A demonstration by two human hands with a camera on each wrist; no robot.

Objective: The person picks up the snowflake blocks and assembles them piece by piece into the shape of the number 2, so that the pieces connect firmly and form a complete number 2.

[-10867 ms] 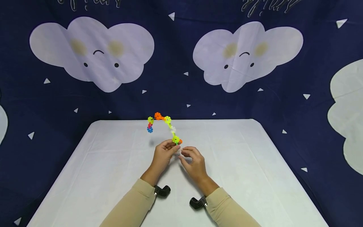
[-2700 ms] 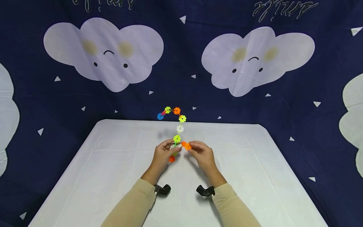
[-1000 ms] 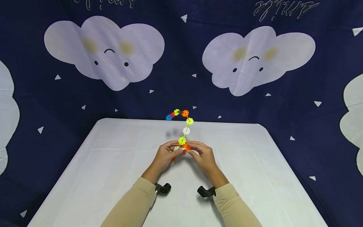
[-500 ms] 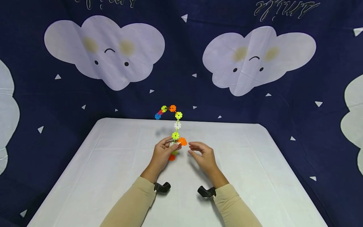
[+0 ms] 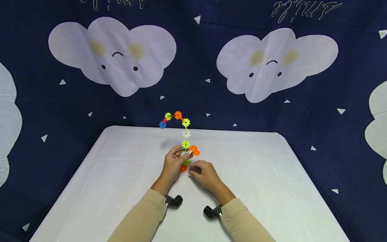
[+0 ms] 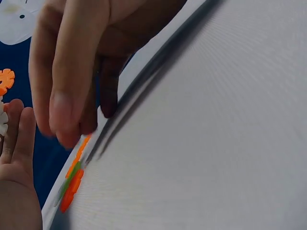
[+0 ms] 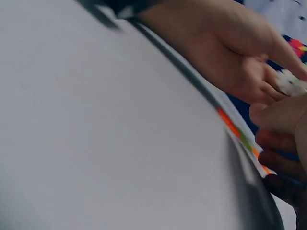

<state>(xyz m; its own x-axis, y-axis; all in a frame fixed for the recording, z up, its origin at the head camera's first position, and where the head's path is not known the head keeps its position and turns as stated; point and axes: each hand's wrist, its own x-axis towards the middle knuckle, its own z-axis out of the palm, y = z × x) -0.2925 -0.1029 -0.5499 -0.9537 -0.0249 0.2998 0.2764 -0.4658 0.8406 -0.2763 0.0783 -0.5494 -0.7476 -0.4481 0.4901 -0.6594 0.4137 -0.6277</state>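
My left hand (image 5: 174, 163) pinches a chain of interlocking snowflake discs near a white disc (image 7: 289, 82). Above the hand the chain rises through a yellow disc (image 5: 185, 144), a white one and more coloured discs, then curves left to a blue disc (image 5: 162, 125). Orange discs (image 5: 195, 150) stick out on its right side. Below the fingers, a green disc (image 5: 186, 162) and a red-orange disc (image 5: 183, 168) show close to the table. Just right of these, my right hand (image 5: 205, 173) hovers with fingers loosely bent and nothing visible in them.
A white-covered table (image 5: 257, 188) lies under both hands. Behind it hangs a dark blue cloth (image 5: 193, 60) with white clouds. Each wrist wears a black camera, the left camera (image 5: 174, 201) and the right camera (image 5: 212, 211).
My right hand, earlier gripping the orange discs beside the chain, has let go and moved down and left towards the lower discs. The chain, still in my left hand, has shifted left.
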